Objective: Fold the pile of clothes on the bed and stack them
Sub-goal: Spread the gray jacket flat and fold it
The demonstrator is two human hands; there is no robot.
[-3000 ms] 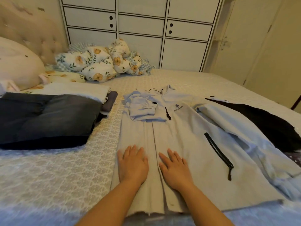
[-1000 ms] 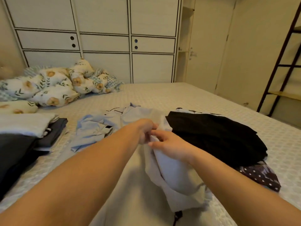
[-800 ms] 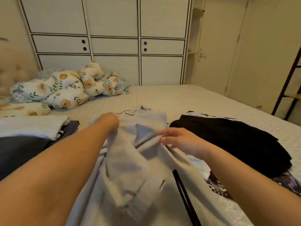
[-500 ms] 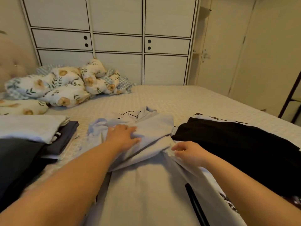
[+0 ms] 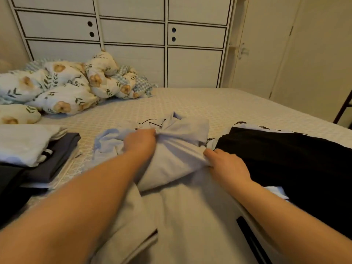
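The pale grey jacket is soft matt cloth with a dark zip. The bed cover is textured, patterned fabric. The black garment is matt. The wardrobe panels look smooth and painted.

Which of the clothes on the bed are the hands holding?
The light grey jacket in the middle. Both hands grip its folded sleeve, while the black garment and the folded stack lie untouched.
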